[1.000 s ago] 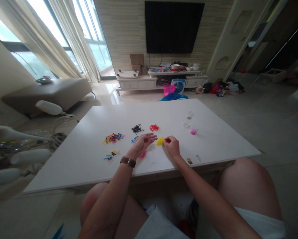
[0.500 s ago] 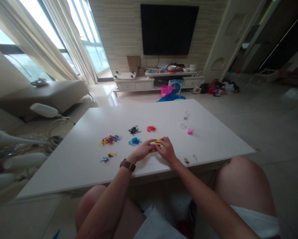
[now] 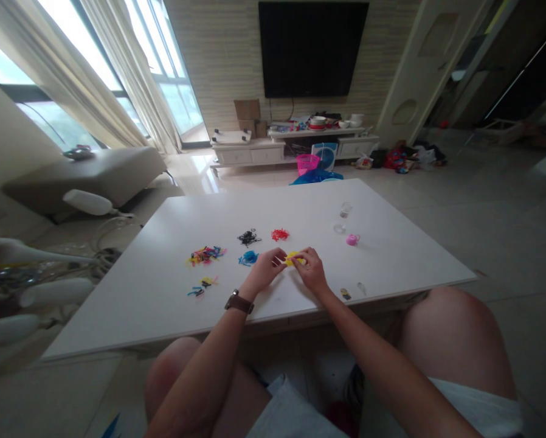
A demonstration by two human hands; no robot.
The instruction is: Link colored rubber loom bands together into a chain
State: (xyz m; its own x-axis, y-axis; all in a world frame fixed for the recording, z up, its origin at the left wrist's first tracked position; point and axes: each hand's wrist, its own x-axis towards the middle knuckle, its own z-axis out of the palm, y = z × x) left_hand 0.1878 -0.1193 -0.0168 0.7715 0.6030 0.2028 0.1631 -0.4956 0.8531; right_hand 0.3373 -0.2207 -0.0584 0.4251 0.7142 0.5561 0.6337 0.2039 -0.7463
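Observation:
My left hand is beside a yellow heap of small pieces, its fingers bent and apart, with nothing visible in them. On the heap's right side, my right hand has its thumb and fingertips pinched together over the yellow pieces; what they hold is too small to make out. A blue heap of small band-like pieces lies just left of my left hand. Beyond are a black heap and a red heap. Farther left lie a mixed-colour heap and a few loose pieces.
Everything lies on a white table. At its right are a small pink object, a clear cup-like container, a clear round piece, a small yellow-and-dark figure and a clear small item.
My hands have drawn apart from each other, the left one opening its fingers. More of the yellow heap shows between them. The camera view has shifted slightly.

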